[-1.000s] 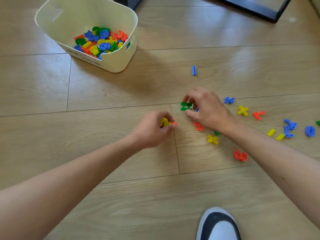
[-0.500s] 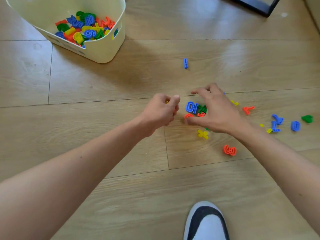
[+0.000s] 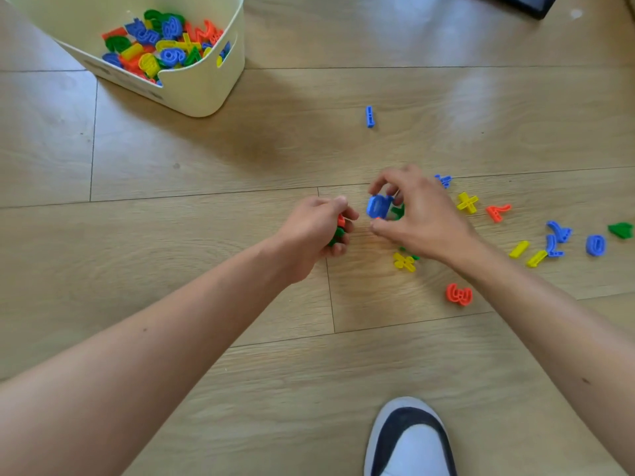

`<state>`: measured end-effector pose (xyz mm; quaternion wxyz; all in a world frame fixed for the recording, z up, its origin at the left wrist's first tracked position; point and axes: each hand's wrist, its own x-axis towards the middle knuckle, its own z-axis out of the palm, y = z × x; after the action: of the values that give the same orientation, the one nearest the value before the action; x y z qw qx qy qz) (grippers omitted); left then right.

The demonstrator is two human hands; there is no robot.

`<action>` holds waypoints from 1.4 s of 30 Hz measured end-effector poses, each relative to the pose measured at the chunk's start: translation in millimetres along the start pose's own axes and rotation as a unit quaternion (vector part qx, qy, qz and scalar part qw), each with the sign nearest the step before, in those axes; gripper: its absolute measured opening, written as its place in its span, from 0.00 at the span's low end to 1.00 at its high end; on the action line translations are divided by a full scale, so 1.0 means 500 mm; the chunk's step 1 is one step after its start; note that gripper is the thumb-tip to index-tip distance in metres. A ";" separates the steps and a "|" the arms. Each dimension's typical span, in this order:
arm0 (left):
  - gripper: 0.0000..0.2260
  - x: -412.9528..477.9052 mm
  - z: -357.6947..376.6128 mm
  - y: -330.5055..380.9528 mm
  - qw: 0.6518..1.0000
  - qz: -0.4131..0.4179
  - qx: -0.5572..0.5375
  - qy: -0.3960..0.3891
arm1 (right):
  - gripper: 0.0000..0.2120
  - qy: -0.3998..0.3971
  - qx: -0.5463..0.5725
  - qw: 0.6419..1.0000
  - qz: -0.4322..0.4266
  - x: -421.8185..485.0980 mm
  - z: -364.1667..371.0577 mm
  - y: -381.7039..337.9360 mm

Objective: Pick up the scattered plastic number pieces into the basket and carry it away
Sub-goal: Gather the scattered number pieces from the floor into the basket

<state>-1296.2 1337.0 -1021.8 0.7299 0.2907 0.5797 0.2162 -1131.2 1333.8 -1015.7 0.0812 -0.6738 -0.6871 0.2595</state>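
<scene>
Left hand (image 3: 314, 231) fisted around red and green pieces, right hand (image 3: 417, 214) pinching a blue number (image 3: 377, 206), basket (image 3: 192, 87) at ten o'clock.

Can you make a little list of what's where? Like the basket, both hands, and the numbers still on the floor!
basket: cream basket at upper left on the wood floor, already holding many coloured pieces
left hand: left hand closed in a grip on red and green pieces
right hand: right hand pinching a blue piece
still on floor: blue bar, yellow cross, red 7, red 3, more at right
also seen: shoe at the bottom
</scene>
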 end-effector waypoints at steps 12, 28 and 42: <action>0.13 0.009 0.014 0.010 0.992 0.041 -0.026 0.119 | 0.35 -0.081 -0.151 0.984 -0.038 -0.016 0.031 -0.016; 0.19 -0.019 0.003 0.010 0.988 -0.078 -0.136 -0.006 | 0.15 -0.001 0.128 0.984 -0.123 -0.020 -0.041 -0.035; 0.13 -0.022 -0.006 0.024 0.980 -0.067 -0.164 -0.089 | 0.49 -0.112 -0.157 0.981 -0.035 -0.083 -0.013 0.052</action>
<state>-1301.3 1339.4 -1006.4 0.8289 0.1455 0.4874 0.2327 -1101.9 1294.1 -1012.5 -0.0939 -0.6200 -0.7474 0.2195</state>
